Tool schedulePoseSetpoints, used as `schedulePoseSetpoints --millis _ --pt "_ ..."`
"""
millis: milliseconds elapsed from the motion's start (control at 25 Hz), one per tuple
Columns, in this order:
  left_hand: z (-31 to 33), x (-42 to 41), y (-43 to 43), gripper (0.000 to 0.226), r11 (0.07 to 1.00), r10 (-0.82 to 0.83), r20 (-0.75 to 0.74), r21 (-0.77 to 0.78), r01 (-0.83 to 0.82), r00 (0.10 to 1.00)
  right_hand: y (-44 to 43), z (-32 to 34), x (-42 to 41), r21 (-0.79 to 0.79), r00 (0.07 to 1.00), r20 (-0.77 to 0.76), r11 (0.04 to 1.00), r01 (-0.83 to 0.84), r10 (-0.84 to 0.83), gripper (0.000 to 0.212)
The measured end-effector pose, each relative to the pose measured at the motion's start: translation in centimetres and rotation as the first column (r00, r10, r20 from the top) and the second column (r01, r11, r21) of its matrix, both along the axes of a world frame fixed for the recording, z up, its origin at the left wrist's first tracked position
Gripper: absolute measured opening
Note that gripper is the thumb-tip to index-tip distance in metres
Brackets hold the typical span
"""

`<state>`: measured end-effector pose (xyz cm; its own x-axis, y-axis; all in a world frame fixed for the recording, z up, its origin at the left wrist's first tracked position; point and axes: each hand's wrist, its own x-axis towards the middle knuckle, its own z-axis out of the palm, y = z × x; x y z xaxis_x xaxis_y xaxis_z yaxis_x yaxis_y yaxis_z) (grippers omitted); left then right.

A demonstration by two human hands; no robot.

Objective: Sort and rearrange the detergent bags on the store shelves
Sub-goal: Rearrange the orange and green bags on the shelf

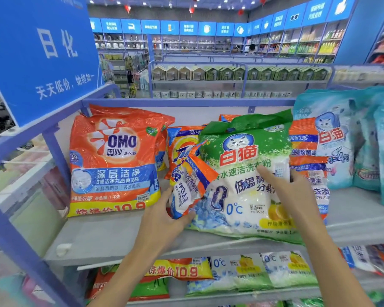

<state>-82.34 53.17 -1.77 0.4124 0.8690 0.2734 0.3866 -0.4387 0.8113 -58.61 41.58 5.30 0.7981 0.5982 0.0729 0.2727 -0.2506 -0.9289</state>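
Note:
A green and white cat-brand detergent bag [244, 173] leans on the grey shelf [111, 238] at the centre. My right hand [295, 191] holds its right side, thumb across the front. My left hand [166, 216] grips the lower end of a small orange Tide bag [186, 173], which is tilted against the green bag's left edge. An orange OMO bag [113, 160] stands upright at the left. More orange bags [306, 156] stand behind the green bag on the right.
Pale blue cat-brand bags [346, 140] fill the shelf's right end. The lower shelf holds more detergent bags [253, 273]. A blue hanging sign [40, 54] is at the upper left, with a blue shelf frame [53, 149] beside the OMO bag. Other aisles lie behind.

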Motion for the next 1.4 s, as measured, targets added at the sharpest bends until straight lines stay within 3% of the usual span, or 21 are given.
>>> schedulePoseSetpoints --millis 160,280,360,400,480,560,640,720,880,1080,1200,1280,1400 --pt "0.8 -0.3 0.0 0.068 0.982 -0.046 0.017 -0.182 0.048 0.999 1.4 0.7 0.7 0.070 0.999 0.031 0.997 -0.040 0.038 0.067" --pt "2.4 -0.4 2.2 0.075 0.886 -0.163 0.059 -0.431 0.172 0.985 1.2 0.2 0.9 0.131 0.994 0.054 0.986 -0.098 0.092 0.050" --pt "3.0 -0.4 3.8 0.073 0.840 -0.173 0.120 -0.500 0.210 0.977 0.9 0.5 0.7 0.150 0.982 0.066 0.972 -0.183 0.175 0.039" --pt "3.2 -0.2 4.5 0.073 0.820 -0.178 0.162 -0.521 0.237 0.971 0.9 1.0 0.8 0.136 0.975 -0.008 0.966 -0.221 0.224 0.048" --pt "3.4 0.6 6.0 0.073 0.774 -0.189 0.238 -0.561 0.293 0.953 1.5 2.4 1.2 0.047 0.921 -0.251 0.954 -0.297 0.299 0.088" --pt "3.3 1.6 7.7 0.070 0.758 -0.225 0.262 -0.559 0.338 0.938 2.6 3.0 1.9 -0.065 0.922 -0.312 0.963 -0.261 0.229 0.108" --pt "2.9 2.4 9.2 0.084 0.761 -0.228 0.278 -0.547 0.349 0.933 3.0 3.0 1.5 -0.076 0.969 -0.182 0.980 -0.185 0.168 0.086" --pt "2.4 3.0 9.9 0.090 0.745 -0.198 0.316 -0.567 0.352 0.928 3.4 2.2 1.6 0.036 0.987 -0.042 0.988 -0.152 0.153 0.053" --pt "1.6 3.1 9.8 0.088 0.793 -0.160 0.264 -0.540 0.283 0.951 2.5 2.2 2.0 0.329 0.963 -0.140 0.928 -0.174 0.231 0.017" --pt "3.8 3.5 5.2 0.053 0.938 -0.093 0.170 -0.315 0.144 0.981 -0.7 5.8 2.9 0.587 0.942 -0.255 0.809 -0.028 0.218 0.014" --pt "7.4 4.8 1.4 0.039 0.980 -0.068 0.330 -0.154 0.125 0.941 -3.8 7.7 3.4 0.669 0.948 -0.224 0.743 -0.019 0.225 0.010" --pt "9.5 6.6 -1.6 0.048 0.961 -0.211 0.419 -0.076 0.265 0.883 -5.9 7.9 3.5 0.689 0.955 -0.206 0.724 -0.015 0.216 0.012" --pt "11.1 9.9 -6.1 0.075 0.897 -0.282 0.468 -0.181 0.404 0.837 -8.4 6.6 4.3 0.699 0.950 -0.241 0.715 0.028 0.199 0.018"
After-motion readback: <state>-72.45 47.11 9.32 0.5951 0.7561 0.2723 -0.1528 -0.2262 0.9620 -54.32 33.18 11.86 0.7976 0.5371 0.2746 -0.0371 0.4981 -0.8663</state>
